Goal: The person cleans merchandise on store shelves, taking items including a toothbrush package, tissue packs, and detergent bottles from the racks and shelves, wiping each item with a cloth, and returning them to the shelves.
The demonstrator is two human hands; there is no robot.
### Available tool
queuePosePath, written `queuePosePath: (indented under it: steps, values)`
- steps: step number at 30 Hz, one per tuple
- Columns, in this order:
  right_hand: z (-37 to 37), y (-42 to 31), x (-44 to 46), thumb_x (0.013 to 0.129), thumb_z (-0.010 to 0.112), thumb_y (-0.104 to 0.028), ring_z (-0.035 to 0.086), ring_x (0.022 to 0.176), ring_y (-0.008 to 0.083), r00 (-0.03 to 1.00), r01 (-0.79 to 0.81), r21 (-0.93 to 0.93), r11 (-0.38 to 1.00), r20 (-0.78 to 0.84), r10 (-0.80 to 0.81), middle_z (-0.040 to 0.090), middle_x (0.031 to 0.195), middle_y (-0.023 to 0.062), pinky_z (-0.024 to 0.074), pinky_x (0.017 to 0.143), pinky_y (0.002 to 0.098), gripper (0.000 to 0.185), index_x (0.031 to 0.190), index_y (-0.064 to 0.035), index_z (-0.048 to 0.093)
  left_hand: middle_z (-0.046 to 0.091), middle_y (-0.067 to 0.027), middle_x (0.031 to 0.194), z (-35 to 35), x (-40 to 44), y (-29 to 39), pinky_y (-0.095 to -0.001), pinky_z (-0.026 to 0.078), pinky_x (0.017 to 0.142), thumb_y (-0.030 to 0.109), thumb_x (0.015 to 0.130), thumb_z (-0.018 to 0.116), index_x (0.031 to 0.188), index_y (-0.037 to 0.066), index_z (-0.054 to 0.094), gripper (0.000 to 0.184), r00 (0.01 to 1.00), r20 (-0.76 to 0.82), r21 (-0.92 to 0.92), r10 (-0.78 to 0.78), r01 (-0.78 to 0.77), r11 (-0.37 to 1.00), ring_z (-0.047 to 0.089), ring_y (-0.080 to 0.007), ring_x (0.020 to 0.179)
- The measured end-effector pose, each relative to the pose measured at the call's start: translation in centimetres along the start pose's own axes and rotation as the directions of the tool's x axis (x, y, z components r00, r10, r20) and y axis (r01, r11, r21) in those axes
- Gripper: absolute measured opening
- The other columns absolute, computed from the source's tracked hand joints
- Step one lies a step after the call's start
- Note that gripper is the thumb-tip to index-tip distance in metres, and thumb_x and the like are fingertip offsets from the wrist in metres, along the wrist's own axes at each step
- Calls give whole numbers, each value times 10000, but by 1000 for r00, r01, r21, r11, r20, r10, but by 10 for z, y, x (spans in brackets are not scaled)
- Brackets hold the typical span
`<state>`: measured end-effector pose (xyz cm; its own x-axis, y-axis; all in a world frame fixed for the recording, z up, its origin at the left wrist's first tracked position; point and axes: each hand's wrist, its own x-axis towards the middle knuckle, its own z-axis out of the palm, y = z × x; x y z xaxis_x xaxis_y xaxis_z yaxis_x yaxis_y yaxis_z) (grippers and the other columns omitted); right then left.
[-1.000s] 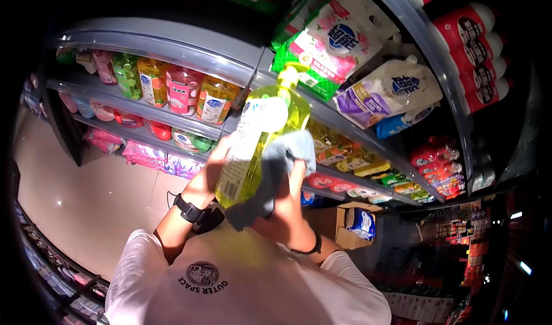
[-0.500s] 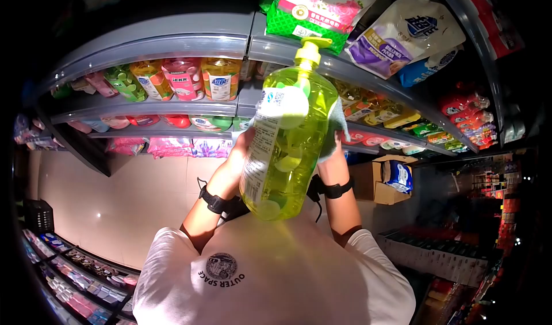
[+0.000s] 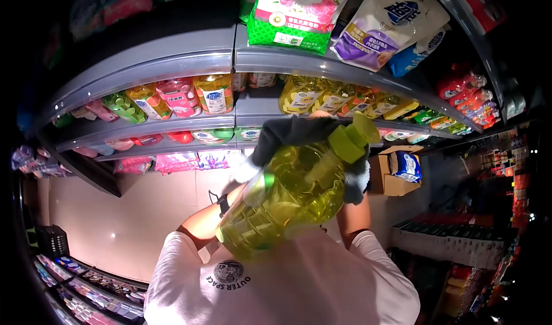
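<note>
A large yellow-green pump bottle (image 3: 282, 198) is tilted in front of my chest, its pump head (image 3: 352, 141) pointing up and right. Behind the bottle's lower left side is my left hand, mostly hidden, with the wrist (image 3: 234, 195) showing; it supports the bottle. A dark grey cloth (image 3: 287, 134) with a paler side drapes over the far side of the bottle near its shoulder. My right hand (image 3: 322, 114) holds this cloth against the bottle; only a little skin shows above it, the other fingers being covered.
Shelves ahead carry yellow bottles (image 3: 302, 93), orange and pink bottles (image 3: 177, 97) and detergent bags (image 3: 296, 17). A cardboard box (image 3: 391, 178) with a blue pack stands on the floor at right. A black basket (image 3: 53, 241) and another low shelf (image 3: 98, 290) are at left.
The bottle has gone from nearly upright to tilted, its pump head swinging right and lower. The cloth has come round over the bottle's upper far side.
</note>
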<state>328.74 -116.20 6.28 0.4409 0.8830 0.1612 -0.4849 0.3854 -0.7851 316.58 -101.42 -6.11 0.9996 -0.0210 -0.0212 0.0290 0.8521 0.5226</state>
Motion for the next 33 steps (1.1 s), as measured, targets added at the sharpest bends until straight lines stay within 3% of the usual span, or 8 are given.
queuePosePath:
  steps: [5,9,14,17,21,23,26,33]
  values:
    - [26,-23,1,890,665,-310,552,1181,226,984,-132,12,991,119,129,554,1312,142,406,1055,329,629,1357,61,466,571,-106,1305,3,-9,-4,-330,459,976,423,1008,466,1375,-23,464,577,998,-23,58,-51,52,997,557,-196,1154]
    - [27,-12,2,881,557,-481,630,1039,241,994,83,-618,782,-5,-109,645,1163,186,497,935,350,585,1047,75,631,559,-105,1331,4,-22,-3,-330,447,997,410,1010,475,1387,-24,453,575,992,-78,97,-99,106,990,545,-197,1182]
    - [28,8,-15,788,636,-686,624,1057,243,973,230,-285,930,56,-223,635,1172,186,498,944,371,823,1112,70,610,544,-105,1363,-1,-70,17,-330,431,1022,393,1011,486,1403,-25,440,575,944,-298,110,-139,179,978,529,-198,1216]
    - [-13,48,-40,843,666,-388,597,1108,228,942,231,-384,894,-139,-304,602,1210,133,455,996,362,572,1251,-10,531,536,-104,1382,6,-88,36,-330,422,1037,383,1012,493,1413,-26,432,576,893,-432,143,-125,205,968,520,-199,1237]
    - [-12,48,-40,885,651,-462,582,1127,230,903,-5,222,975,-418,100,581,1245,128,460,1003,374,658,1325,-13,459,455,-91,1473,42,-85,64,-329,346,1112,334,986,565,1480,-14,347,643,914,-298,155,-275,331,931,434,-199,1340]
    - [-38,72,-41,924,599,-383,600,1074,192,785,306,-856,416,-21,-620,594,1232,117,471,979,334,526,1297,-31,485,373,-106,1523,43,-71,66,-332,286,1145,258,938,634,1534,7,226,764,969,-56,363,-242,245,899,365,-196,1381]
    - [-9,52,-32,938,578,-327,612,1026,156,900,42,82,996,-437,-2,619,1194,109,481,932,287,433,1254,-37,526,338,-133,1537,31,-68,56,-346,281,1147,315,911,676,1540,5,189,853,963,-64,597,-262,247,763,327,-225,1407]
    - [-11,57,-23,943,573,-187,636,931,117,863,46,21,999,-505,-30,675,1020,37,492,821,264,275,1155,-26,642,493,-114,1364,45,-63,30,-350,373,1069,83,862,688,1472,10,301,727,969,-248,624,-2,161,764,477,-199,1255]
